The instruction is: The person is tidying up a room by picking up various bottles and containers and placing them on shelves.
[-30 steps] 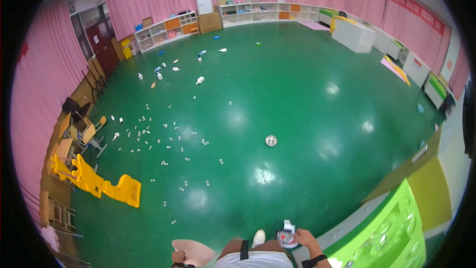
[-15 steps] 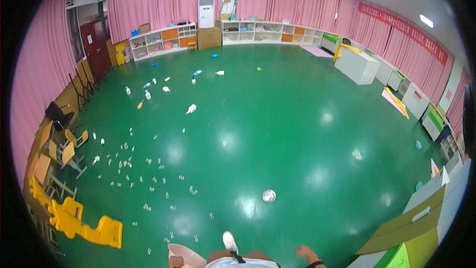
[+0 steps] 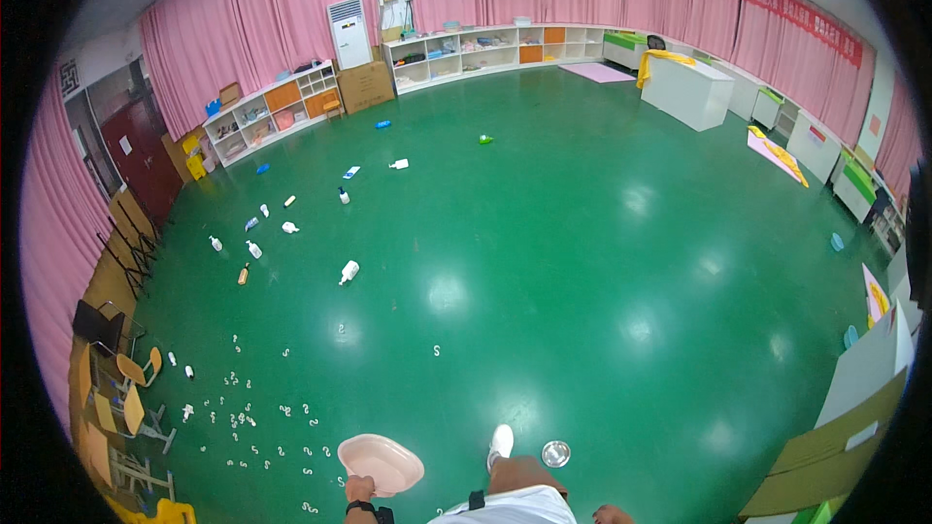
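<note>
My left hand [image 3: 360,489], with a dark band at the wrist, grips the near rim of a pale pink plastic basin [image 3: 383,464]. The basin looks empty and hangs above the floor. Low in the picture, my right hand [image 3: 612,515] hangs by my side, apart from any object; the lower edge cuts it off and its fingers are unclear. A round shiny metal bowl [image 3: 555,454] lies on the green floor beside my white shoe [image 3: 500,442]. Many small white S-shaped hooks [image 3: 238,418] are scattered to the left of the basin.
Pump bottles [image 3: 349,273] and other containers lie or stand farther off at left. Chairs [image 3: 136,408] and a yellow plastic piece [image 3: 155,512] line the left side. White shelves [image 3: 456,58] run along the pink curtains; a white counter [image 3: 684,95] and cardboard [image 3: 825,456] are at right.
I have stepped forward, and the view has turned and tilted. The bowl now sits closer to my feet. My left hand has brought the basin farther forward; my right hand is lower in view.
</note>
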Action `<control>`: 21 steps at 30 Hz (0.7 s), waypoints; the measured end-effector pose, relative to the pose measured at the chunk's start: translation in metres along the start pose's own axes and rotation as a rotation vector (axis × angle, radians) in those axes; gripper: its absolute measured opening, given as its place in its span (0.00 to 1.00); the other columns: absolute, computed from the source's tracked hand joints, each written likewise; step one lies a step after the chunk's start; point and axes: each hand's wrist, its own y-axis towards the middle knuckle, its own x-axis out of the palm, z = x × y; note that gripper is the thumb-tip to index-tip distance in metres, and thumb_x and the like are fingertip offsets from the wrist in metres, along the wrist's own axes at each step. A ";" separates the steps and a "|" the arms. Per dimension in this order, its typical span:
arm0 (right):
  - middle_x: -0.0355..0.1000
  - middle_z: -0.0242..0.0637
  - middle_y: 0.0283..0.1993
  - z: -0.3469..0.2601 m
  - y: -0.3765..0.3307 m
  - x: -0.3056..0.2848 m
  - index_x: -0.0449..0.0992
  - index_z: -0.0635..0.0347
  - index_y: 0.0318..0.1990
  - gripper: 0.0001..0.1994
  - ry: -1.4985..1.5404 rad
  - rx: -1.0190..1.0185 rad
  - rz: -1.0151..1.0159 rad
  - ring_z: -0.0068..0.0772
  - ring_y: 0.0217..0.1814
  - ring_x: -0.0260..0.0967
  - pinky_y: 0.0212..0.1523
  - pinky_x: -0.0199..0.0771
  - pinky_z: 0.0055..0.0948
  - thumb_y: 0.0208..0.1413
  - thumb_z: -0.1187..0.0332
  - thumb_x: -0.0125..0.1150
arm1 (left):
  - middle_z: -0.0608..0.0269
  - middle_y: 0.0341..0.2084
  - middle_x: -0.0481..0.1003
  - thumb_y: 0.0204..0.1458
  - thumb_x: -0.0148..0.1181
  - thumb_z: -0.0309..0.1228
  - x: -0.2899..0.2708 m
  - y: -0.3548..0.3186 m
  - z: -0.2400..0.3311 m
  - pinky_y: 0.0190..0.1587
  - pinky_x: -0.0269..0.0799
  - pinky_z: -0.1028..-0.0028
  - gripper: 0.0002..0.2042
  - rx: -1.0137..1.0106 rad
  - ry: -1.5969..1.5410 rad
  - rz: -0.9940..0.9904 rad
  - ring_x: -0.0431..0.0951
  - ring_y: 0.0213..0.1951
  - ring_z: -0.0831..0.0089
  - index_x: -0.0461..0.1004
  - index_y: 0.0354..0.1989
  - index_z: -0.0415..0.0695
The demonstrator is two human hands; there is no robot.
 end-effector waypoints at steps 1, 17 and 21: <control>0.71 0.38 0.23 -0.020 0.007 -0.028 0.73 0.61 0.25 0.09 0.004 0.019 -0.010 0.31 0.23 0.69 0.23 0.69 0.29 0.50 0.67 0.50 | 0.48 0.18 0.75 0.38 0.50 0.30 0.007 0.023 0.024 0.30 0.75 0.69 0.14 -0.009 0.016 -0.010 0.79 0.22 0.63 0.74 0.28 0.30; 0.73 0.38 0.28 -0.542 0.198 -0.423 0.73 0.64 0.31 0.10 -0.183 -0.324 0.265 0.33 0.30 0.71 0.32 0.71 0.31 0.43 0.67 0.53 | 0.49 0.12 0.70 0.37 0.46 0.24 0.086 0.312 0.376 0.14 0.69 0.67 0.11 -0.220 -0.379 -0.070 0.72 0.12 0.62 0.69 0.25 0.25; 0.73 0.36 0.30 -0.560 0.293 -0.480 0.73 0.61 0.33 0.09 -0.528 -0.279 -0.010 0.31 0.31 0.71 0.32 0.72 0.31 0.49 0.68 0.50 | 0.47 0.12 0.71 0.40 0.46 0.24 0.098 0.386 0.520 0.14 0.69 0.67 0.10 -0.218 -0.416 -0.094 0.73 0.13 0.61 0.69 0.21 0.26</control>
